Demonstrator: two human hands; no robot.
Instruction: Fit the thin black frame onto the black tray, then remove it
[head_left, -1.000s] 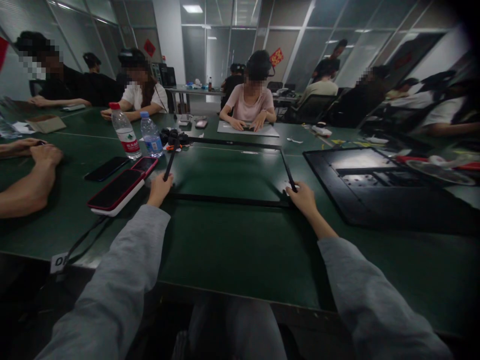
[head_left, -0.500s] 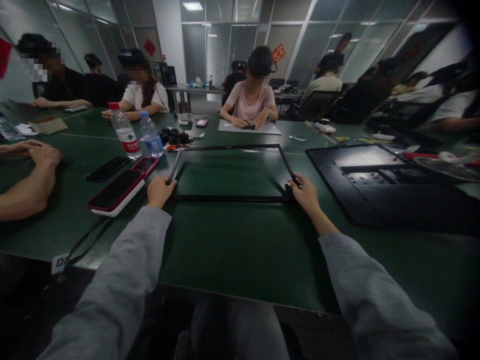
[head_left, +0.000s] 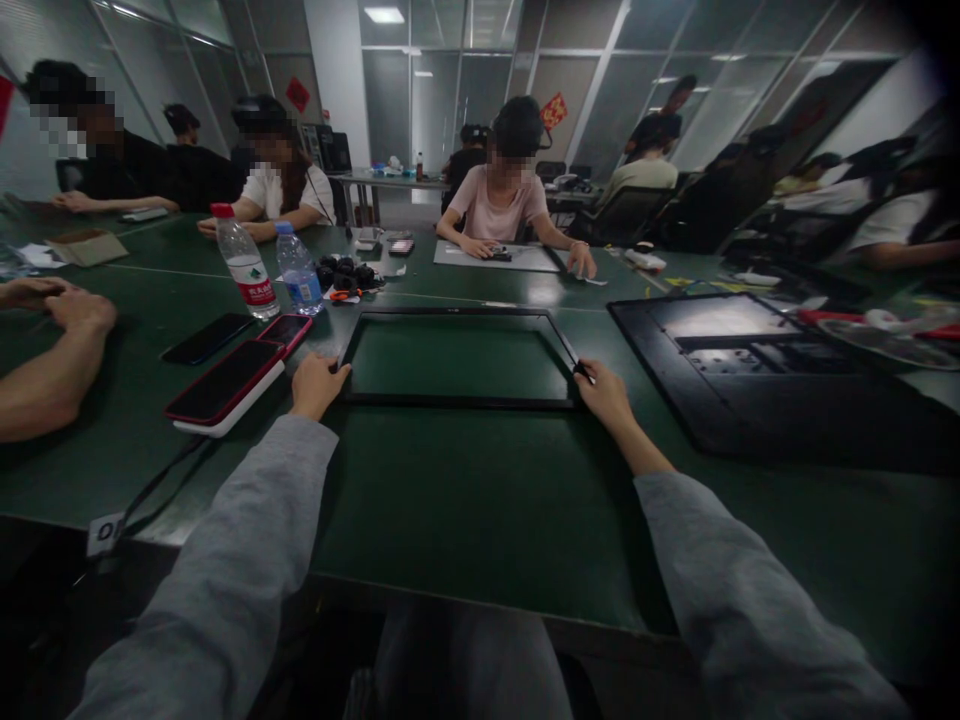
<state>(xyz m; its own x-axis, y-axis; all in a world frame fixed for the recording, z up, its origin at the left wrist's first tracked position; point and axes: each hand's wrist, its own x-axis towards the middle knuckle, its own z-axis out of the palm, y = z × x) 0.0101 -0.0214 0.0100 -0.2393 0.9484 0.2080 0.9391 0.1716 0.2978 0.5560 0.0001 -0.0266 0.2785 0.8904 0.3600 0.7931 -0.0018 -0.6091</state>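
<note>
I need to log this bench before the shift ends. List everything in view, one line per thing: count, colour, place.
frame: 1, black, thin empty rectangle flat on the table in front of the person
table: 1, dark green, fills the foreground
back panel: 1, black, flat to the right of the frame
phones: 3, two red-edged and one black, left of the frame
water bottles: 2, clear, one red cap and one blue cap, behind the phones
small black parts: a cluster, beyond the frame's far left corner
white sheet: 1, in front of the person opposite
cardboard box: 1, brown, far left
other people: several, seated around the tables
left hand: on the frame's near left corner
right hand: on the frame's near right corner
</note>
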